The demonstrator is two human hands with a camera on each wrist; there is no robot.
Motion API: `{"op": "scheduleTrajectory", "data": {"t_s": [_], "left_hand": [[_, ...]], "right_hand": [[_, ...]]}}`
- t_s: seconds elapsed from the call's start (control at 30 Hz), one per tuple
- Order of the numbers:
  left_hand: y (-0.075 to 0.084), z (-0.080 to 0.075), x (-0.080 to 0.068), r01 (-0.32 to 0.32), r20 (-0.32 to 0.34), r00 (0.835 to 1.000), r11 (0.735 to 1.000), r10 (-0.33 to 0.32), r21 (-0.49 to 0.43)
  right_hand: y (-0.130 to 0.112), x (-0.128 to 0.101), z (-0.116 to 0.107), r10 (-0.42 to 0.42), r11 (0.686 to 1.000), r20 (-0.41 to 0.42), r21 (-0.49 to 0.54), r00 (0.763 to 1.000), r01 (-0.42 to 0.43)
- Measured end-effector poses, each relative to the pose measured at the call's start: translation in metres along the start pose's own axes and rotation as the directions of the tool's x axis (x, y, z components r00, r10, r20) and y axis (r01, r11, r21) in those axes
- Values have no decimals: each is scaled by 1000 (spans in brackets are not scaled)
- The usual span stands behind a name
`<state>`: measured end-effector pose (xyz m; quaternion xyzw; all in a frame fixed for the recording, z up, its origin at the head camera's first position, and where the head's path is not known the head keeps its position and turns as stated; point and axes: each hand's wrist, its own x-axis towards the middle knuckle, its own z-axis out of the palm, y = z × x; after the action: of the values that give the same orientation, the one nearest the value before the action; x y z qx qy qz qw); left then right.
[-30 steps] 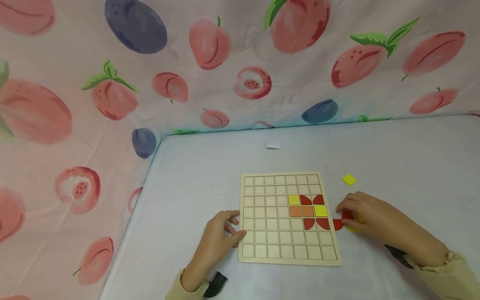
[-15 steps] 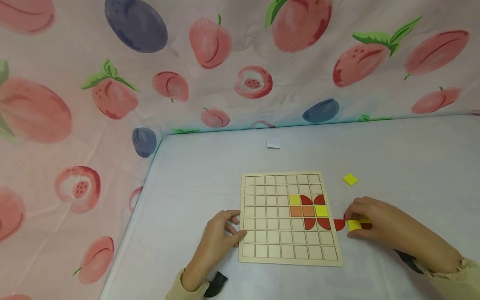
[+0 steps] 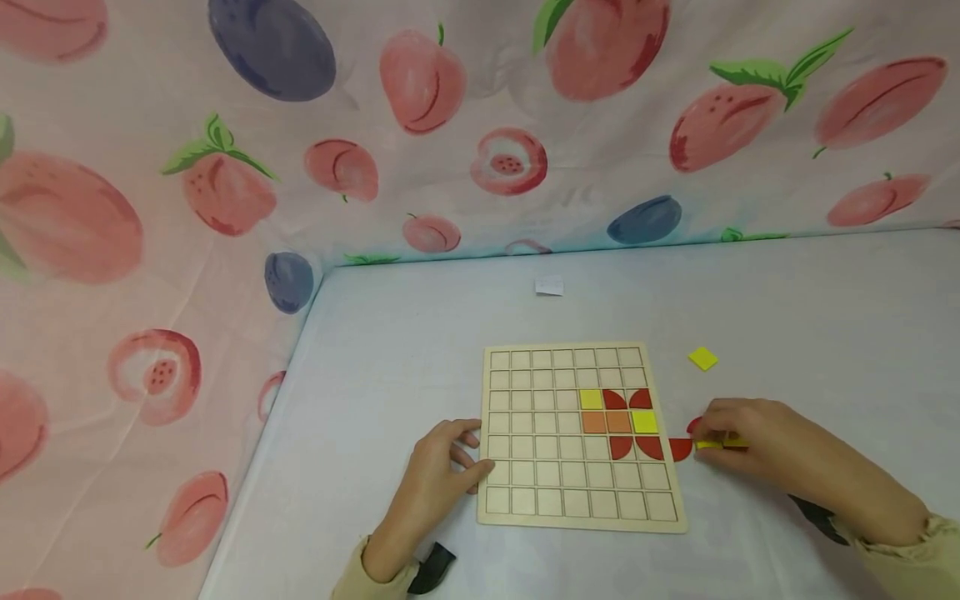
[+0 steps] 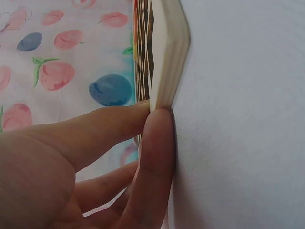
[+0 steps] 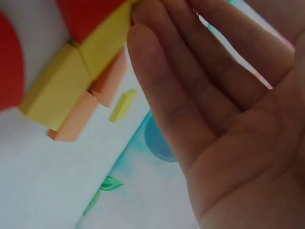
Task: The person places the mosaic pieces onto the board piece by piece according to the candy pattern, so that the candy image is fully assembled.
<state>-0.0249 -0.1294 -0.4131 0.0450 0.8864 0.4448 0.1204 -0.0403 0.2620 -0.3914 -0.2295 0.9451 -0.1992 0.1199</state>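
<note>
gridded board [image 3: 536, 472] with eight tiles [image 3: 618, 422] in left hand [image 3: 437, 468]; right hand [image 3: 753, 435], grip unclear, beside

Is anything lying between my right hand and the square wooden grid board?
Yes. A flat red rounded piece lies between your right hand and the wooden grid board, near its right edge. Another red piece is partly hidden by that hand.

My left sleeve [image 3: 371, 577] and right sleeve [image 3: 911, 557]: pale beige, right cuff gathered to a frilled edge. My wrist fittings [image 3: 432, 570]: two, black, one per arm, left one curved. My left hand [image 3: 441, 462] and right hand [image 3: 753, 433]: bare.
</note>
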Motion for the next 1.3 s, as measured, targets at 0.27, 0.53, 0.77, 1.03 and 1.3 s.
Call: {"op": "scheduleTrajectory", "data": {"t_s": [0.27,0.53,0.77,1.03,1.3], "left_hand": [[1,0,1,10,3,1000,1000,-10,-1],[2,-1,0,1,-2,1000,1000,-1,7],[1,0,0,-1,1,1000,1000,1,1],[0,0,0,8,4,1000,1000,-8,-9],[-1,1,0,10,5,1000,1000,-10,-12]], "right_hand": [[-7,4,-7,19,999,-10,-32,1000,-19],[-17,8,-11,-73,995,-80,-69,994,68],[-31,21,-8,-158,987,-108,-41,981,155],[-48,36,-2,-226,974,-140,-30,964,223],[-59,42,5,-281,959,-151,-16,948,281]]}}
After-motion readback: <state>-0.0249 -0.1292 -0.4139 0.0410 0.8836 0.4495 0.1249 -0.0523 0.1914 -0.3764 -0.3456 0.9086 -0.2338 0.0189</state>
